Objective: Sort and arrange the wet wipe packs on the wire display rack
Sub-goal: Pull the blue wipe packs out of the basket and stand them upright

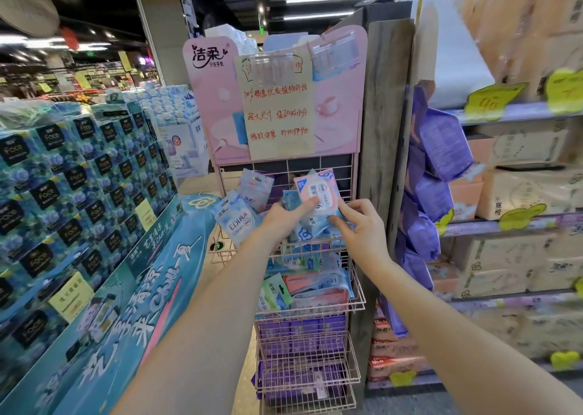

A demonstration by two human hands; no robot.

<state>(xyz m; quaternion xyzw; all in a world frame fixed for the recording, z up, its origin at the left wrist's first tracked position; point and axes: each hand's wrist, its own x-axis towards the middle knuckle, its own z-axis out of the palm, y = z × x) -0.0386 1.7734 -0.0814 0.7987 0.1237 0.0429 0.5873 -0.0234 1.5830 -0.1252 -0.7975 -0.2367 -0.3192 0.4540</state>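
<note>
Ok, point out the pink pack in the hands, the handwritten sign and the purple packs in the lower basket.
pink pack (318,193), head view, white label on its front
handwritten sign (277,111), head view, middle of the paper
purple packs (303,335), head view, front of the row

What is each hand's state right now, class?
Left hand: closed on the pink-and-blue wet wipe pack.
Right hand: fingers pinch the same pack's lower right edge.

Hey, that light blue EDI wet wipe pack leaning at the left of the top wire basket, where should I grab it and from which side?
Grip the light blue EDI wet wipe pack near its upper edge, coming from the left front. It leans tilted against other packs with its top corner free, while its lower part sits behind the left hand and the pink wire basket. A thumb-and-finger pinch across the flat faces probably suits it.
</note>
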